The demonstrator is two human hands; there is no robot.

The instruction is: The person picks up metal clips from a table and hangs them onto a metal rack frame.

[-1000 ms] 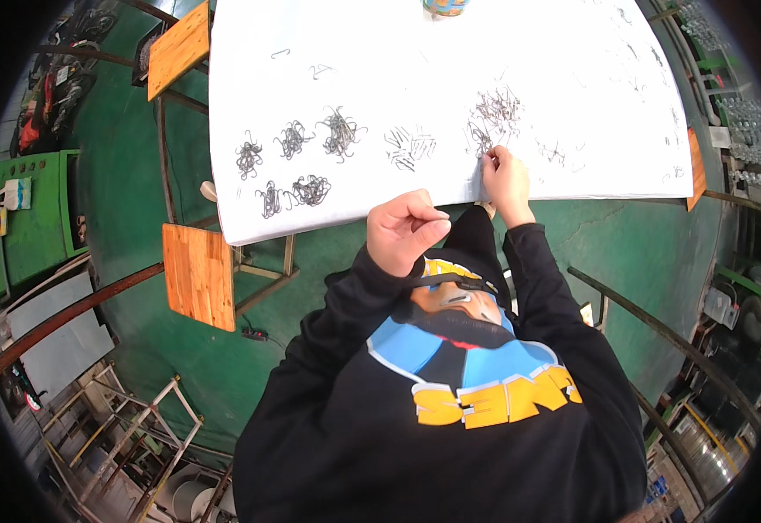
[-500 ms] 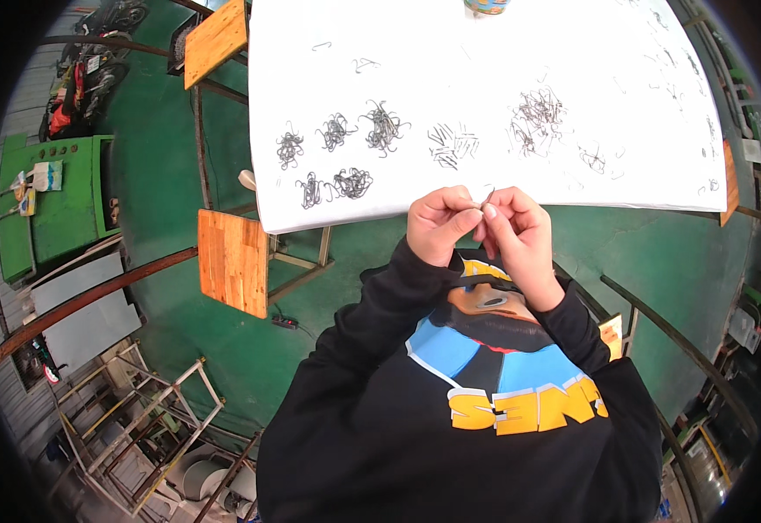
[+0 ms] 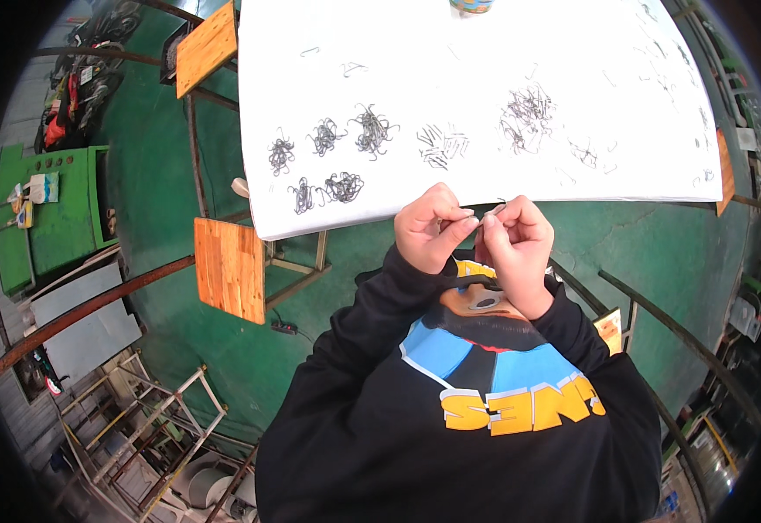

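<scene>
Just off the near edge of the white-covered table [image 3: 380, 196], my two hands are raised close together with their fingertips almost touching. My right hand [image 3: 520, 240] pinches a small dark hooked wire piece [image 3: 497, 205], whose bent end sticks out above the fingers. My left hand [image 3: 433, 228] is also closed in a pinch, thumb against forefinger; what lies between them is too small to make out. Left of my hands on the table are several piles of dark curved wire hooks [image 3: 343, 186]. Nearer the middle, short straight dark pieces [image 3: 443, 145] lie in small groups.
A looser heap of dark wire pieces [image 3: 527, 113] lies right of the middle, with scattered ones farther right. At the far edge stands a colourful round container [image 3: 471, 5]. A wooden stool [image 3: 230, 270] is by the table's left corner. A green cabinet [image 3: 53, 218] stands at the left.
My fingertips have drawn slightly apart, and the hooked piece now tilts to the right instead of pointing up. The whole view has shifted a little.
</scene>
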